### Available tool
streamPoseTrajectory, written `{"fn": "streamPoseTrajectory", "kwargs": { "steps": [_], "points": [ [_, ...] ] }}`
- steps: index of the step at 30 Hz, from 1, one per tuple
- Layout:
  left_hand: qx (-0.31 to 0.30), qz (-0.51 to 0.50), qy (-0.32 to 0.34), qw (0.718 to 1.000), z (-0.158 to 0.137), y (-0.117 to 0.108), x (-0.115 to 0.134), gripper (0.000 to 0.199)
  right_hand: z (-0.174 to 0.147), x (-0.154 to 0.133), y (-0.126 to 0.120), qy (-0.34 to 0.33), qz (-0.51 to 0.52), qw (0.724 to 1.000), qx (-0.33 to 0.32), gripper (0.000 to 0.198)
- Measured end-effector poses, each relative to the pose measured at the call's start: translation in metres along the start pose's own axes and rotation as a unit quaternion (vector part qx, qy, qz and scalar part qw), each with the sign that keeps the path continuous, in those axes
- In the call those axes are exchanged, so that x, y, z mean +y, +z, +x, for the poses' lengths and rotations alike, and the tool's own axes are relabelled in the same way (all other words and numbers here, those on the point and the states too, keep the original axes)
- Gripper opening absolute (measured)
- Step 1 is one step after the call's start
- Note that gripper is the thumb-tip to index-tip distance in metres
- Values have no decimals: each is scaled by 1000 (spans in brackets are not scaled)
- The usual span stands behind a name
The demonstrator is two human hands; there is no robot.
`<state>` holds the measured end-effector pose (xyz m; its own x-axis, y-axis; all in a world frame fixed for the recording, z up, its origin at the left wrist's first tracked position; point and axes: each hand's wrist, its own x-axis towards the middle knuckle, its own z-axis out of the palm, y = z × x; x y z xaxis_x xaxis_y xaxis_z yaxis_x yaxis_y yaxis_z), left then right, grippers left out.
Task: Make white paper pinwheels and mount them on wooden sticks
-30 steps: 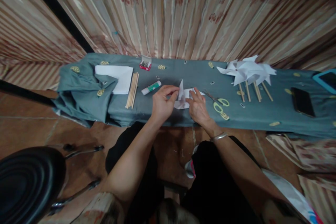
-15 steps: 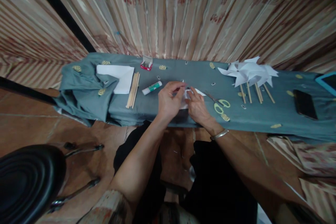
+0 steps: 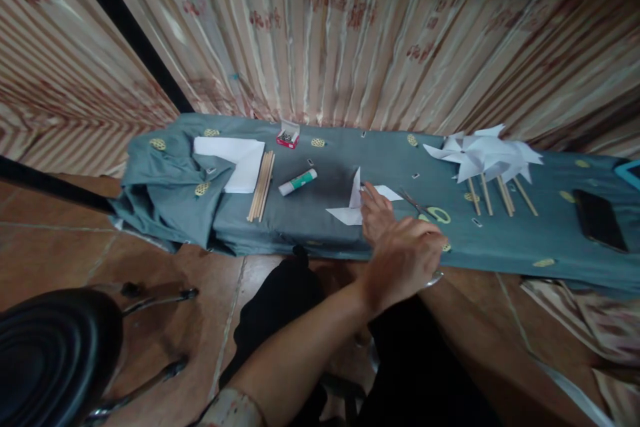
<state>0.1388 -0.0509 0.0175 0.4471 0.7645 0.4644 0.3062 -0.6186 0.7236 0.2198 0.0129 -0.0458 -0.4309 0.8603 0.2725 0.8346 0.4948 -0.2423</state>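
Observation:
A white paper pinwheel (image 3: 350, 216) lies on the cloth before me, its folded blades pointing several ways. My right hand (image 3: 376, 212) is closed over its centre and right part, fingertips pressing the paper down and hiding the middle. Across my right wrist comes my left hand (image 3: 406, 255), its fingers curled around the wrist beside a silver bracelet (image 3: 434, 279). The left hand is slightly blurred. Just right of the pinwheel, green-handled scissors (image 3: 436, 215) lie with their blades toward it, partly covered by my hands.
Left of the pinwheel are a glue stick (image 3: 299, 183), wooden sticks (image 3: 261, 187), white paper (image 3: 245, 163) and a red box of small metal pieces (image 3: 287, 136). Finished pinwheels (image 3: 485, 157) on sticks and a black phone (image 3: 599, 219) lie at the right. A black stool (image 3: 55, 353) stands lower left.
My left hand has let go of the paper and crossed rightward over my right wrist. My right hand stays on the pinwheel, whose left blades now show. The view has shifted slightly.

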Motion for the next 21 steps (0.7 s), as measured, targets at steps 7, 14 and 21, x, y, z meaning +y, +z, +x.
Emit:
{"fn": "streamPoseTrajectory", "kwargs": {
  "steps": [7,14,21],
  "points": [
    [-78,78,94,989,-20,-2,12,19,-10,-1,0,57,-33,998,1,35],
    [-98,92,90,987,-18,-10,4,16,-8,35,-5,99,50,994,17,36],
    [-100,80,93,987,-19,3,5,17,-7,42,-19,93,87,990,53,37]
  ]
}}
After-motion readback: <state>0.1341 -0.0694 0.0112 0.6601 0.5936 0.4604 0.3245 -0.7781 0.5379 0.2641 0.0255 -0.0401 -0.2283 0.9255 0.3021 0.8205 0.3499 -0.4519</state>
